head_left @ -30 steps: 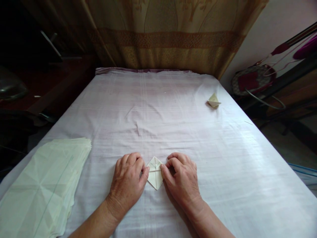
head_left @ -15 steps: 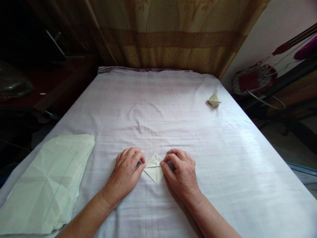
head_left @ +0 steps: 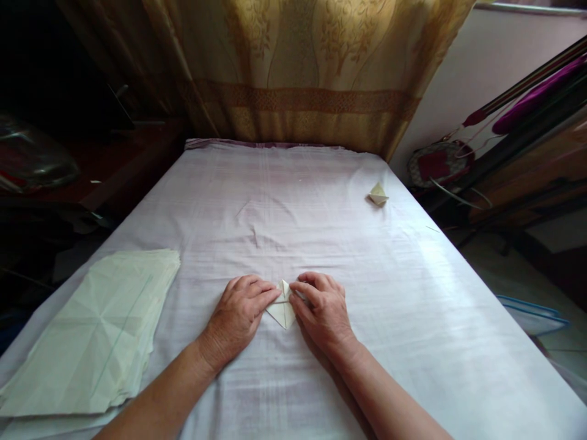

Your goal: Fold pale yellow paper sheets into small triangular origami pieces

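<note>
A small folded piece of pale paper lies on the white cloth near the front middle, shaped like a diamond. My left hand presses its left corner with curled fingers. My right hand pinches the right corner, fingers closed on the paper. Both hands meet over the upper half of the piece and hide part of it.
A stack of creased pale paper sheets lies at the front left. A finished folded paper shape rests far right on the cloth. A gold curtain hangs behind. Dark furniture stands to the left, clutter and a blue-edged item to the right.
Both hands have closed in on the folded paper, covering more of its top half. The view has tilted up and shifted slightly.
</note>
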`<state>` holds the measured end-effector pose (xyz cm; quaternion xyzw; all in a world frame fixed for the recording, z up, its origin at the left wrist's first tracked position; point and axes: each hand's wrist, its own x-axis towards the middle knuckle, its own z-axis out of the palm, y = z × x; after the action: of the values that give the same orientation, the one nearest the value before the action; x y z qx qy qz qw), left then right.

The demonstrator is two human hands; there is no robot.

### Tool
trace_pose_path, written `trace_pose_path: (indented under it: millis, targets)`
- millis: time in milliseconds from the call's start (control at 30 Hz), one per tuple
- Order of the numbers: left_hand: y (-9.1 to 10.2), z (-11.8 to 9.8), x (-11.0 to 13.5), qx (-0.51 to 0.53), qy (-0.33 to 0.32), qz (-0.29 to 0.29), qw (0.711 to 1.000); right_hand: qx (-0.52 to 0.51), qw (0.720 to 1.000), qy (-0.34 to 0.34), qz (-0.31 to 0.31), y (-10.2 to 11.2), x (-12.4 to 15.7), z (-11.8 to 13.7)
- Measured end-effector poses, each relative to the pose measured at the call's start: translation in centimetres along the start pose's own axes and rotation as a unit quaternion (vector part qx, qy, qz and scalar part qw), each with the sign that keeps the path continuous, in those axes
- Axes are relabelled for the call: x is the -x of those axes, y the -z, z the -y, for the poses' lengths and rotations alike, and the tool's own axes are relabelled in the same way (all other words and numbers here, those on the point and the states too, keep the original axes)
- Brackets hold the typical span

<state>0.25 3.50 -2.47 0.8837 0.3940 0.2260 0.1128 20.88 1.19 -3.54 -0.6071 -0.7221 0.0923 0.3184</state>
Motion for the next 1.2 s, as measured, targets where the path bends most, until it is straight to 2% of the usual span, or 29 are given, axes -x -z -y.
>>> trace_pose_path:
  millis: [233,433,633,933,1067,1133,1200]
  targets:
    - [-0.6,0.2,0.0,-0.035,-0.040,-0.005,0.999,0.008,1.000,-0.004,-0.003,-0.1,-0.1,0.2]
    - [-0.9,-0.1,0.1,-0.060,-0.029,-0.010,0.998,0.002,1.000,-0.015,0.001,0.0,-0.3,0.4]
    - [-0.8,-0.1,0.1,-0.073,-0.017,0.012,0.997,0.005,0.998,-0.064,0.019,0.4,-0.4,0.6]
    - [-0.8,-0.1,0.0,-0.071,-0.015,0.018,0.997,0.006,0.991,-0.125,0.043,1.0,-0.1,-0.5]
    - [-0.8,-0.1,0.0,-0.072,-0.016,0.015,0.997,0.004,0.995,-0.093,0.027,0.9,0.2,-0.9]
    - [-0.8,-0.2,0.0,-0.077,-0.020,0.015,0.997,0.012,0.999,-0.041,0.031,1.0,0.6,-0.7]
    - [-0.8,-0.4,-0.1,-0.084,-0.025,0.015,0.996,0.031,0.997,0.025,0.071,1.1,1.0,-0.2]
